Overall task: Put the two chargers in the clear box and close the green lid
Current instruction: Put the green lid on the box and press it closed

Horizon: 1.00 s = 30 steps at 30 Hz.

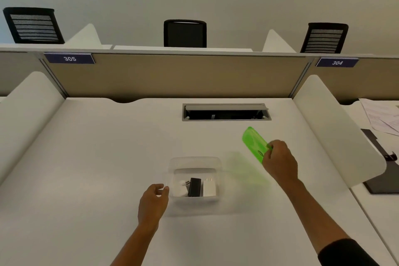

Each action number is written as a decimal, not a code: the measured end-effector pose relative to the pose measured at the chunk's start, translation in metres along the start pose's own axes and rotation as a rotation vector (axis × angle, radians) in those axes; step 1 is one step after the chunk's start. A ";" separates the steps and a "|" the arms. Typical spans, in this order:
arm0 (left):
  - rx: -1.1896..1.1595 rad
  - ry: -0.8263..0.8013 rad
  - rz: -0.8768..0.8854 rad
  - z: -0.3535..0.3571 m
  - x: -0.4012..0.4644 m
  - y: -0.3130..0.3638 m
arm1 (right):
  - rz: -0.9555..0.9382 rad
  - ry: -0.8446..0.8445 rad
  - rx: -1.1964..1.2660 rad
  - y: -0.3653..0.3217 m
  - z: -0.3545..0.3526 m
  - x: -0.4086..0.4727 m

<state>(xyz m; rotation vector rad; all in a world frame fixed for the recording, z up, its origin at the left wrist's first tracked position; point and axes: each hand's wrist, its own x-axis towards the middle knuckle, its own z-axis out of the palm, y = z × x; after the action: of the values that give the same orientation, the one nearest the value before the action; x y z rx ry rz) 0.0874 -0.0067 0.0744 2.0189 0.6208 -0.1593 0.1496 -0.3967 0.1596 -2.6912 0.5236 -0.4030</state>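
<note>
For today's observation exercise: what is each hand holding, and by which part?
The right hand holds the green lid by its near end, tilted above the desk. The left hand touches the clear box at its left rim; a firm grip cannot be told.

The desk (97, 157) lies bare left of and behind the clear box (195, 181). The box's mouth is uncovered. The left hand (152, 202) crowds its left wall; the right hand (279, 161) holds the green lid (253, 142) raised at the right.

Chairs (185, 33) — papers (382, 116) (right desk)
</note>
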 end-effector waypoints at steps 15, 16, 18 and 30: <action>-0.263 0.008 0.245 -0.009 -0.004 0.032 | -0.164 -0.398 0.343 -0.111 0.001 0.035; -0.263 0.005 0.248 -0.010 -0.004 0.031 | -0.165 -0.431 0.350 -0.118 0.007 0.032; -0.245 -0.005 0.248 -0.012 -0.004 0.029 | -0.163 -0.500 0.364 -0.129 0.018 0.024; -0.181 -0.097 0.130 -0.024 -0.010 0.004 | -0.185 -0.750 0.296 -0.159 0.068 -0.018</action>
<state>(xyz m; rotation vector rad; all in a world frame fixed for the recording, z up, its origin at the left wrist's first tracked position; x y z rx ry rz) 0.0770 0.0086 0.0939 1.8578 0.4264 -0.1179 0.2045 -0.2321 0.1594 -2.3618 -0.0084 0.4473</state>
